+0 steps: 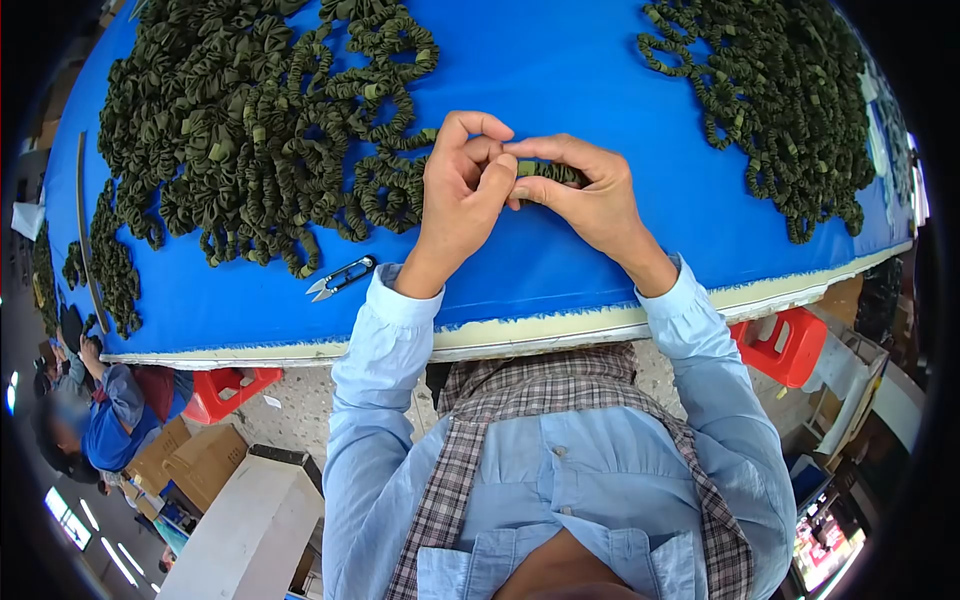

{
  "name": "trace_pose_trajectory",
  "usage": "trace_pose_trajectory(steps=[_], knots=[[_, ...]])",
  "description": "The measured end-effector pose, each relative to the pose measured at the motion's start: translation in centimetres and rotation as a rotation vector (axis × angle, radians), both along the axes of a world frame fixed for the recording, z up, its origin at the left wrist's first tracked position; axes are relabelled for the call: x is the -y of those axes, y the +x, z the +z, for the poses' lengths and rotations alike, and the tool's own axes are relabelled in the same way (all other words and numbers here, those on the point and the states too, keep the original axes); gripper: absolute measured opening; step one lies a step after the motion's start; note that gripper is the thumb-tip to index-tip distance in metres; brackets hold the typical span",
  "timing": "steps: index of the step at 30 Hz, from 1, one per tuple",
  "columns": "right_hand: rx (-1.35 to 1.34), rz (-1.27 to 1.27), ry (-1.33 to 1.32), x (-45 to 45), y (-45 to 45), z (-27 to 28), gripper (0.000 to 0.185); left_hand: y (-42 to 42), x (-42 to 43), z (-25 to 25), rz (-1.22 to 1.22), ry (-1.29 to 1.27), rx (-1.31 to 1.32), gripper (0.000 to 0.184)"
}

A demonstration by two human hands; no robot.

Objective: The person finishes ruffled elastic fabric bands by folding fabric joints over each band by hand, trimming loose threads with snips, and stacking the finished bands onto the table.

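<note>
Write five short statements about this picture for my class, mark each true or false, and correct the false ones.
1. The snips lie on the blue cloth. True.
2. The right hand grips the snips. False: the right hand holds a dark green gathered band.
3. Similar bands form a left pile and a right pile. True.
4. The snips lie nearest the right pile. False: the left pile is nearer to them.
5. The apron is plain white. False: the apron is checked.
</note>
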State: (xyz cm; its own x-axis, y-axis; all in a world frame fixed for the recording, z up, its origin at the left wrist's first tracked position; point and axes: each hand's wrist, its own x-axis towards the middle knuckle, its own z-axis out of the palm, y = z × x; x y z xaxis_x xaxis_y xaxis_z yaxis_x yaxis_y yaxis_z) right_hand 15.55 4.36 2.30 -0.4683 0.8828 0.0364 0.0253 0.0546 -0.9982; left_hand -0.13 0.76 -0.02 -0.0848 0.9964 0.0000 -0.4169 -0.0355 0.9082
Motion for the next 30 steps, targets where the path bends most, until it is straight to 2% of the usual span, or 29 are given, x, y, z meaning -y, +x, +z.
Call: trace_pose_trajectory(steps=[5, 9, 15, 19, 25, 30], knots=[[-0.042, -0.017, 0.011, -0.4, 0.3, -1.4, 0.024, -0.6, 0.0, 0.0, 0.057, 0.048, -0.159, 0.023], [-0.109, 0.080, -0.142, -2.3, 2.1, -2.2, 0.023, -1.8, -0.3, 0.4, 0.176, 0.181, 0.211, 0.018], [-0.189, 0.139, -0.142, -1.2, 0.5, -1.5, 0.032, -0.3, 0.5, -1.0, 0.147, 0.038, 0.269, 0.014], [-0.262, 0.112, -0.221, -0.4, 0.0, -1.8, 0.041, -0.2, 0.4, -0.1, -0.073, -0.095, 0.047, 0.014], [-0.180, 0.088, -0.203, -0.7, 0.5, -1.9, 0.046, -0.2, 0.2, 0.0, -0.005, -0.111, -0.089, 0.014], [-0.231, 0.198, -0.332, -2.0, 1.9, -2.2, 0.043, -1.6, -0.1, -0.2, 0.076, -0.027, 0.154, 0.015]])
